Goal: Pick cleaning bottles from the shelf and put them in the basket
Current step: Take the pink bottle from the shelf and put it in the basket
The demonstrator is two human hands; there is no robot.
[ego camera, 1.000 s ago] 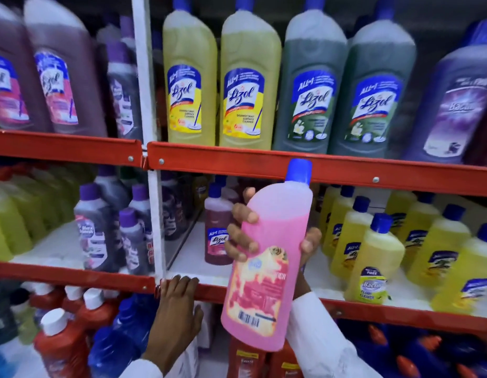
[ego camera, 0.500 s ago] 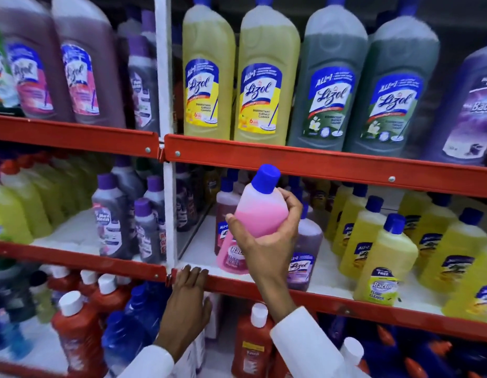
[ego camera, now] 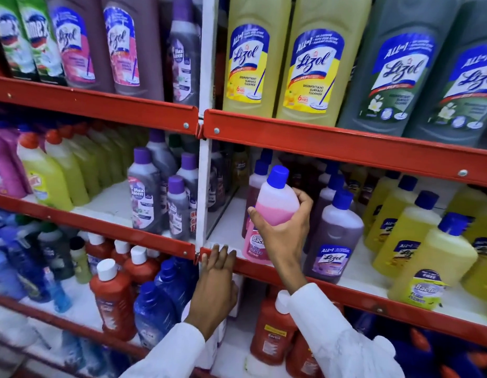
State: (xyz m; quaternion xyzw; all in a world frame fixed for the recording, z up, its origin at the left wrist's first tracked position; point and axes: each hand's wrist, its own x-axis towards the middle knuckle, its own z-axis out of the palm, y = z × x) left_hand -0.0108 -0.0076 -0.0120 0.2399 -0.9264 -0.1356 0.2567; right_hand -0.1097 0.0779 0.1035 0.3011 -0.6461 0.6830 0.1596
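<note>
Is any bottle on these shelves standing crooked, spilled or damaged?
No spill or damage shows. Only the pink bottle stands out: the right hand grips it tilted at the middle shelf's front, while neighbours like the purple Lizol bottle stand upright.

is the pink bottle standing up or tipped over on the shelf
Upright, slightly tilted: the pink bottle has its blue cap on top and its base at the shelf edge, with the right hand gripping its shoulder.

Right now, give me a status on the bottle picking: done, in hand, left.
Done: nothing that can be confirmed; no basket is in view. In hand: the right hand grips the pink bottle, which stands on the middle shelf, while the left hand rests on the shelf's red edge. Left: lifting that bottle out and getting it into the basket.
</note>
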